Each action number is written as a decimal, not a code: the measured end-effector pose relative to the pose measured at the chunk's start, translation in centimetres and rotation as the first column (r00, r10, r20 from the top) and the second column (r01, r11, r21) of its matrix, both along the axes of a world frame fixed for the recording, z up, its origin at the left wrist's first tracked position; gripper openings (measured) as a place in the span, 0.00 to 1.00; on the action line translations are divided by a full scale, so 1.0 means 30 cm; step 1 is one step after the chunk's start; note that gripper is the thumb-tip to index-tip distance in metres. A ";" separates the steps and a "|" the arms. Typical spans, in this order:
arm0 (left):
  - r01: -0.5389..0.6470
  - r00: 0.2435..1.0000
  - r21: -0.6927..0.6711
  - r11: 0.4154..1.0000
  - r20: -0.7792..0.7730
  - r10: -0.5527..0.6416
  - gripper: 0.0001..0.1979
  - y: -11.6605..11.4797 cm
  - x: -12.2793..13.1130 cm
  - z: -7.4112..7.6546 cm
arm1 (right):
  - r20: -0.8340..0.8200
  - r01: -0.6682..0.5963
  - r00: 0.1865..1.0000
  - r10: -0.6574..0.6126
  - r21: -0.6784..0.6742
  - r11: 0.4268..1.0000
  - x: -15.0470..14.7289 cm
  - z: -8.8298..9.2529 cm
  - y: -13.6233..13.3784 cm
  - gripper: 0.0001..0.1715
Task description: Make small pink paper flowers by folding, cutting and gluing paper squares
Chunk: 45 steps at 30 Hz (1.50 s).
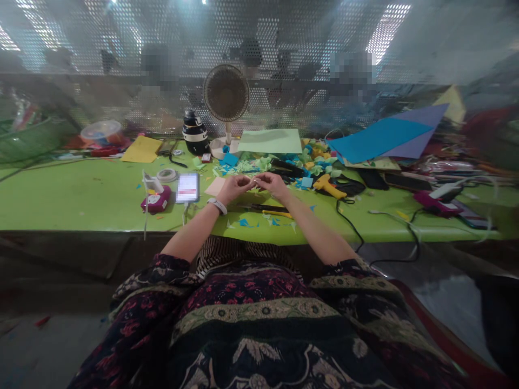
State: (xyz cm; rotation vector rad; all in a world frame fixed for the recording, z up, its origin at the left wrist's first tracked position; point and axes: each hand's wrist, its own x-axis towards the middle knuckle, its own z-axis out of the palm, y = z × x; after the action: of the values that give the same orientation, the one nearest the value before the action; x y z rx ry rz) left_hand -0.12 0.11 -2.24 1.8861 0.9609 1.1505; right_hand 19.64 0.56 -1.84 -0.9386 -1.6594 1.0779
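Note:
Both hands meet above the green table, fingertips pinched close together. My left hand (238, 187) is closed, its thumb and forefinger at something small and pale. From the other side my right hand (273, 185) pinches at the same spot; the fingers hide most of what is there. Beside the left wrist lies a pale pink paper sheet (215, 186). Below the hands are a dark slim tool (270, 207) and a yellow-handled one (281, 213), among blue and green paper scraps (245, 222). A yellow glue gun (329, 186) lies right of my right hand.
A lit phone (187, 187) and a purple socket block (155, 202) are at left. Behind stand a black bottle (195, 138) and a small fan (226, 93). Several paper pieces (263, 163) form a heap. Blue sheets (377, 139) and cables (351, 224) are at right.

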 end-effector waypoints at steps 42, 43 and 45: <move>0.101 0.995 -0.212 0.972 0.016 -0.100 0.28 0.032 -0.003 -0.023 | 0.058 0.012 0.998 -0.006 -0.116 0.993 -0.005 0.001 0.007 0.33; 0.099 0.995 -0.213 0.972 0.025 -0.096 0.27 0.034 -0.003 -0.024 | 0.054 0.007 0.999 -0.001 -0.121 0.993 -0.006 0.002 0.006 0.32; 0.101 0.995 -0.215 0.971 0.042 -0.094 0.26 0.034 -0.002 -0.024 | 0.044 -0.002 0.999 0.008 -0.135 0.991 -0.007 0.004 0.006 0.31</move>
State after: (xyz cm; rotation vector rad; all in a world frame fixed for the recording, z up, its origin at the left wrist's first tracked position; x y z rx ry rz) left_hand -0.16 1.14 -2.97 1.7148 0.9262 0.9732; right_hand 19.43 0.75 -1.72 -1.0527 -1.6414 1.1917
